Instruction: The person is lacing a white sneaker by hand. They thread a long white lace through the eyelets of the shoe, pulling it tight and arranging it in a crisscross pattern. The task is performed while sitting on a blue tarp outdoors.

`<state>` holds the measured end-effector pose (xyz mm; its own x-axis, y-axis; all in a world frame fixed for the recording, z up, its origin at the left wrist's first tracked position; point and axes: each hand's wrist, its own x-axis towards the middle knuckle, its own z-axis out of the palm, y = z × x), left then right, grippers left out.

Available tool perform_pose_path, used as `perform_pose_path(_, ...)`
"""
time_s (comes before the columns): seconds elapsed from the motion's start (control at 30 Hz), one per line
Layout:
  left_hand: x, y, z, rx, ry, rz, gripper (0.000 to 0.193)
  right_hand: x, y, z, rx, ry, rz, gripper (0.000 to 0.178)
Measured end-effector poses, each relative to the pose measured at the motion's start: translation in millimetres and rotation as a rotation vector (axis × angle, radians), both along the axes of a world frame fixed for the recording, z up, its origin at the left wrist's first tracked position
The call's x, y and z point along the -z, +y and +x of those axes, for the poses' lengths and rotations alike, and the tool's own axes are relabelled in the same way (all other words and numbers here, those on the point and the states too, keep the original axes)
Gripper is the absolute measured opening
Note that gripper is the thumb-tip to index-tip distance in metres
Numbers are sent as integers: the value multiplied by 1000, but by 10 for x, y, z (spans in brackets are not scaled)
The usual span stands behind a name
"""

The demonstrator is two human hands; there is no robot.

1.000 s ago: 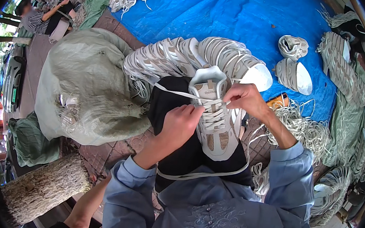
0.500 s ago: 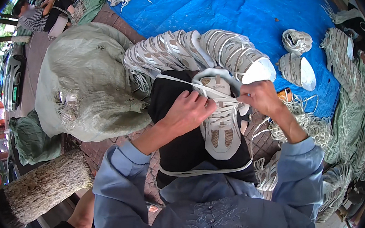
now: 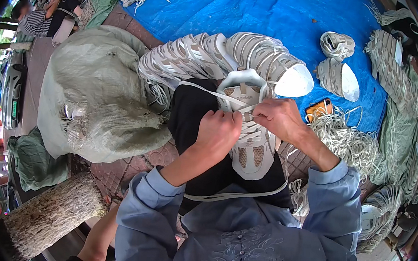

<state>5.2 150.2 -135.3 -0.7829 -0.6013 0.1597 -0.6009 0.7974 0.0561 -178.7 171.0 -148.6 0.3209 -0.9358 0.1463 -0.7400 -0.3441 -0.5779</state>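
Across my black-clad lap lies a white and beige sneaker upper (image 3: pixel 252 164), its toe pointing toward me and its tongue away. White crossed shoelace (image 3: pixel 253 135) runs up its front, and a long loose end loops over my lap. My left hand (image 3: pixel 220 131) is closed at the left eyelet edge, fingers curled, apparently pinching the lace. On the opposite side my right hand (image 3: pixel 280 118) pinches lace near the upper eyelets, thumb and forefinger together. The fingertips of both hands nearly meet over the lacing; the exact strand in each is partly hidden.
Beyond my lap, rows of stacked sneaker uppers (image 3: pixel 191 57) rest by a blue tarp (image 3: pixel 222 4). A tangled heap of laces (image 3: pixel 352 145) and an orange object (image 3: pixel 318 110) lie at right. A bulging pale sack (image 3: pixel 96 88) and a log (image 3: pixel 53 211) stand left. Another person's arm (image 3: pixel 101 236) shows lower left.
My right hand has moved left and inward, from the upper's outer edge onto the lacing. My left hand has curled its fingers more tightly and sits more upright beside the eyelets.
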Motion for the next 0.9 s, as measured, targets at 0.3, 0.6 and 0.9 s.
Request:
perform_pose_path(0.3,-47,-228,295,-48,22,-225,19,56,70,26,153,-83,-107,9)
perform_pose_path(0.6,-38,-23,149,-29,299,100,18,-9,57,248,-19,97,-267,2)
perform_pose_path(0.9,11,-15,196,117,187,49,20,76,202,175,33,-217,49,8)
